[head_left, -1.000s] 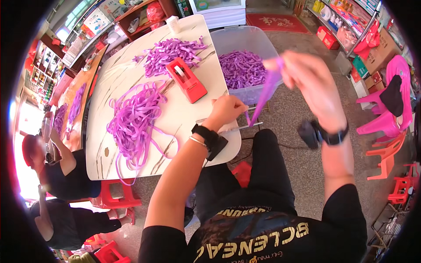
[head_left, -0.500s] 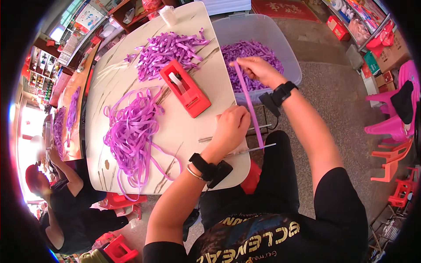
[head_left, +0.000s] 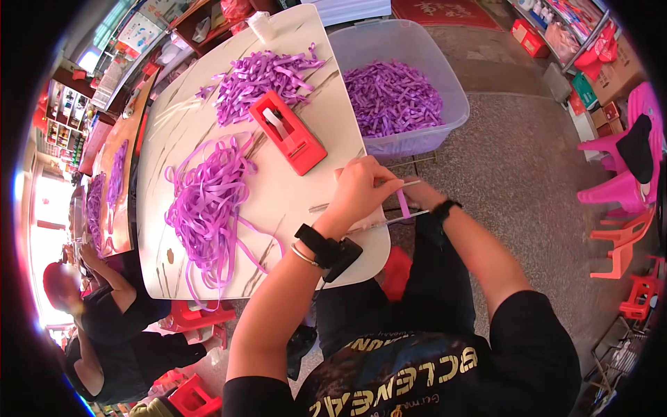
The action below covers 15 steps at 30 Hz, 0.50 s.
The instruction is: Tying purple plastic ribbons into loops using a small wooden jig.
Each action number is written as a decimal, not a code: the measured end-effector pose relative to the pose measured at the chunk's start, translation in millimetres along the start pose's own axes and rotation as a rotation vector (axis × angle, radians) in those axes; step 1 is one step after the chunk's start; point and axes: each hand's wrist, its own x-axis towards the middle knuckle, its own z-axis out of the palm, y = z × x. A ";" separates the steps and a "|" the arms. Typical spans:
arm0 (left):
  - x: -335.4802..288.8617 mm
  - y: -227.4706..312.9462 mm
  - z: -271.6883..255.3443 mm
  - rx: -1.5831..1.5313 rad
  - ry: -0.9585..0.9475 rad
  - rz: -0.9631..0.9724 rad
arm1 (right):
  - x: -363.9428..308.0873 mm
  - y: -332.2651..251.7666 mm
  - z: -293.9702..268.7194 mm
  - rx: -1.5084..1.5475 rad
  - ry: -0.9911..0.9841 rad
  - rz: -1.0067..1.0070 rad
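Observation:
A strip of purple ribbon [head_left: 404,204] spans two thin metal rods [head_left: 408,216] that jut past the table's right edge. My left hand [head_left: 365,187] is at the rods, thumb and fingertips pinched together at the ribbon's upper end. Just to its right, my right hand [head_left: 422,193] has its fingers curled in close by the strip, partly hidden by the rods and the other hand. On the table lies a loose heap of long purple ribbon [head_left: 212,201], with one strand trailing toward my left forearm. Beyond it sit a red tape dispenser [head_left: 299,147] and a pile of short purple ribbon pieces [head_left: 257,83].
A clear plastic bin [head_left: 455,104] full of purple ribbon pieces stands right of the marble-patterned table [head_left: 333,132]. A white roll [head_left: 262,28] is at the table's far end. Another person [head_left: 104,306] works at the left. Pink and orange chairs [head_left: 618,243] stand at right.
My right hand has come down from above the bin to the rods, beside my left hand. The ribbon, stretched long before, now shows only as a short strip across the rods.

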 end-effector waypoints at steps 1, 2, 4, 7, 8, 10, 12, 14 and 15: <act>0.5 1.2 -0.2 0.009 -0.009 -0.005 | -26.2 4.6 5.3 0.003 -0.019 0.047; 1.6 2.5 0.2 0.006 -0.009 0.006 | -49.0 11.9 7.4 0.008 -0.035 0.093; 3.5 3.9 1.8 0.036 -0.025 0.027 | -86.5 31.9 10.4 -0.055 -0.071 0.138; 4.0 3.1 2.2 0.027 -0.055 0.011 | -146.4 44.7 25.5 -0.161 -0.085 0.042; 3.9 1.7 2.5 0.026 -0.051 0.012 | -165.4 43.8 32.4 -0.184 -0.089 -0.002; 3.1 -0.1 3.1 0.019 -0.042 0.035 | -198.7 35.7 45.3 -0.190 -0.076 -0.065; 2.4 -0.6 2.7 0.026 -0.041 0.027 | -220.0 28.6 53.6 -0.155 -0.068 -0.120; 3.4 -0.2 3.9 0.029 -0.041 0.026 | -236.3 19.0 57.9 -0.181 -0.049 -0.155; 3.6 -0.7 3.8 0.034 -0.048 0.025 | -242.7 13.5 60.0 -0.202 -0.035 -0.187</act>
